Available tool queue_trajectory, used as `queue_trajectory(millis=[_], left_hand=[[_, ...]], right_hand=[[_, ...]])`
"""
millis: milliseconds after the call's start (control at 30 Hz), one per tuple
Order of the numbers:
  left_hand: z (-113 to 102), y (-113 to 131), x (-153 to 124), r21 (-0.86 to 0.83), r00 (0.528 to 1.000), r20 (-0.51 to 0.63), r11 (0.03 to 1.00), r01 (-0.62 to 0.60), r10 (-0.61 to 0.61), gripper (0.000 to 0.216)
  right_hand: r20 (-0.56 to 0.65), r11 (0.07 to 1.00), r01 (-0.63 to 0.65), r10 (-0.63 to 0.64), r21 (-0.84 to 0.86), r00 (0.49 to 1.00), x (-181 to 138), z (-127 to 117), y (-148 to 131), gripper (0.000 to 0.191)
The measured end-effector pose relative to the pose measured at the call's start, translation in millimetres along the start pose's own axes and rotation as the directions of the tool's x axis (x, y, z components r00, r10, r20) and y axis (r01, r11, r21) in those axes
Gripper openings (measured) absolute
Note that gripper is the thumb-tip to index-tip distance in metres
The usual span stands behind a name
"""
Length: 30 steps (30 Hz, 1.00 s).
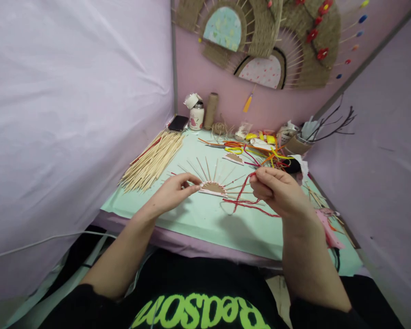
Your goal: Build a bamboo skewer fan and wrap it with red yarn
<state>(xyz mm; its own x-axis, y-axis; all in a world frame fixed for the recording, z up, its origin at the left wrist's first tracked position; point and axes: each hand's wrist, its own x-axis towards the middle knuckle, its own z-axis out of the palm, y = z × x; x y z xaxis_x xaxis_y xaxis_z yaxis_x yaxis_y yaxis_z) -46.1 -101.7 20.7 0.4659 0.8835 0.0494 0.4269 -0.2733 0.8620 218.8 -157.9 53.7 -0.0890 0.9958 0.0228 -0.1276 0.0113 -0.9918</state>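
Note:
A cardboard half-circle (213, 188) with a pale lower edge lies on the table, thin sticks fanning out from its curved side. My left hand (178, 189) is at its left end, with thumb and forefinger tips closing on the edge there. Red yarn (239, 198) hangs from my right hand (276, 187), which is raised above the table right of the fan and closed in a pinch. The yarn's loose lengths trail across the sticks and the table in front. A second small cardboard half-circle (233, 158) lies behind the fan.
A pile of thin wooden sticks (154, 160) lies at left, near a phone (178, 123). Behind stand a bottle (196, 118) and a twine roll (211, 111). Yellow-handled scissors (233, 150) and coloured strips lie at back right. A pink glue gun (329, 230) is at right.

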Motion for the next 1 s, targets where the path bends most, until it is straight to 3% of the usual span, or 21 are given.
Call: queue_trajectory(millis=[167, 267, 400, 633, 833, 1000], left_hand=[[26, 42, 24, -0.327, 0.979, 0.084, 0.933, -0.15, 0.187, 0.034], [44, 47, 36, -0.517, 0.951, 0.193, 0.849, -0.112, 0.243, 0.024], [53, 33, 42, -0.634, 0.96, 0.211, 0.773, -0.011, 0.186, 0.02], [39, 10, 43, -0.867, 0.968, 0.214, 0.482, 0.126, 0.133, 0.03], [34, 10, 46, -0.978, 0.982, 0.114, 0.19, 0.085, 0.149, 0.019], [36, 17, 48, -0.996, 0.995, 0.086, -0.015, 0.086, 0.043, 0.027]], right_hand=[[0.036, 0.996, -0.016, 0.019, -0.091, 0.999, 5, 9, -9, 0.032], [0.029, 0.991, 0.017, -0.013, -0.135, 0.999, 8, 10, -16, 0.032], [-0.036, 0.991, 0.055, -0.059, -0.119, 0.998, 10, 8, -20, 0.032], [-0.095, 1.0, 0.021, -0.02, 0.002, 0.995, 15, 7, 1, 0.034], [-0.076, 0.992, -0.066, 0.074, 0.106, 0.994, 15, 25, 36, 0.036], [-0.051, 0.979, -0.111, 0.121, 0.174, 0.991, 14, 46, 59, 0.036]])
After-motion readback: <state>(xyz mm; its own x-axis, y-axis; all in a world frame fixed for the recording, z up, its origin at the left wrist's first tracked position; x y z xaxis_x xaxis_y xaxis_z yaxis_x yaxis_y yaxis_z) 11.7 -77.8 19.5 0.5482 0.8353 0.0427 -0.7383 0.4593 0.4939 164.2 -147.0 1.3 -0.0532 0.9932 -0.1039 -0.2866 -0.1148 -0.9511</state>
